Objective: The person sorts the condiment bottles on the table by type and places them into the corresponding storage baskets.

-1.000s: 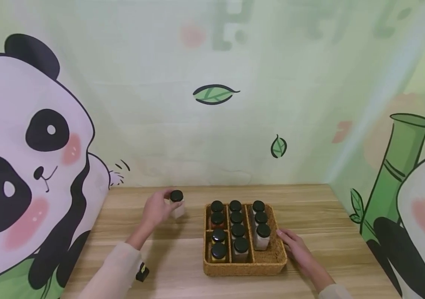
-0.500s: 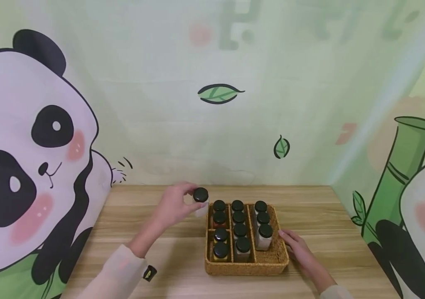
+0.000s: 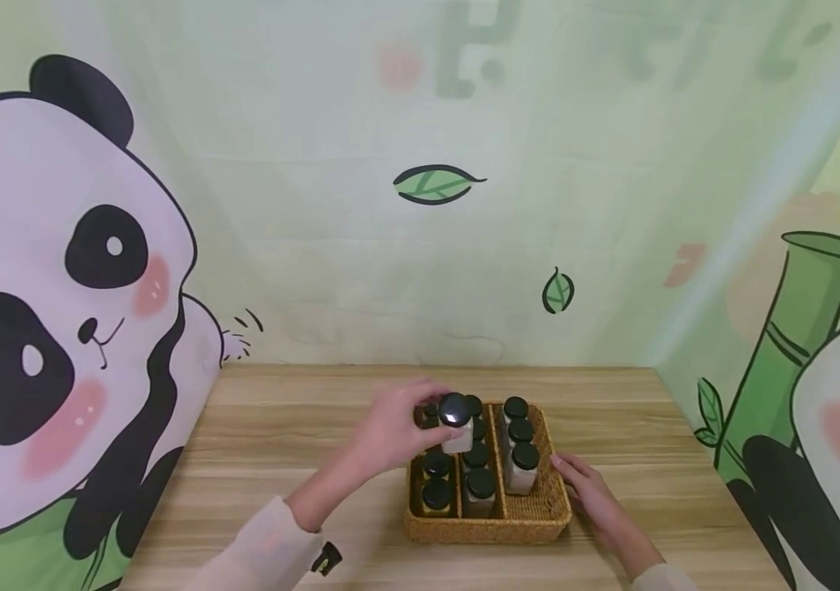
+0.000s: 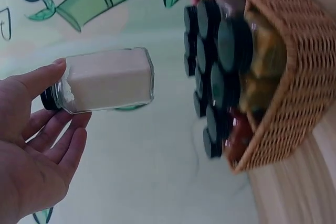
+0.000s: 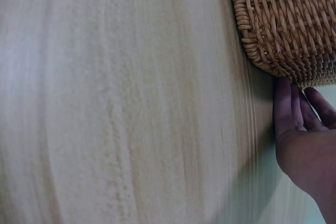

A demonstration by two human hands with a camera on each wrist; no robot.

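Note:
My left hand (image 3: 390, 427) pinches a square glass spice jar (image 4: 110, 80) near its black lid, thumb on one side and fingers on the other. Pale powder fills most of the jar. In the head view the jar is over the left part of a divided wicker basket (image 3: 489, 532), overlapping the jars there. The left wrist view shows a gap between the held jar and the black lids in the basket. At the basket's right side rests my right hand (image 3: 597, 497); its extended fingers (image 5: 284, 106) lie against the lower wicker wall.
Several black-lidded jars (image 3: 479, 490) stand upright in the basket's compartments, with yellow and red contents on the left. In the right compartment, pale jars (image 3: 523, 472) stand toward the back. Under the basket is a wood-grain table (image 3: 301, 402), with a panda-print backdrop (image 3: 316, 205) behind.
My left hand has carried the jar rightward from the table left of the basket to above its left compartments. My right hand has stayed at the basket's side.

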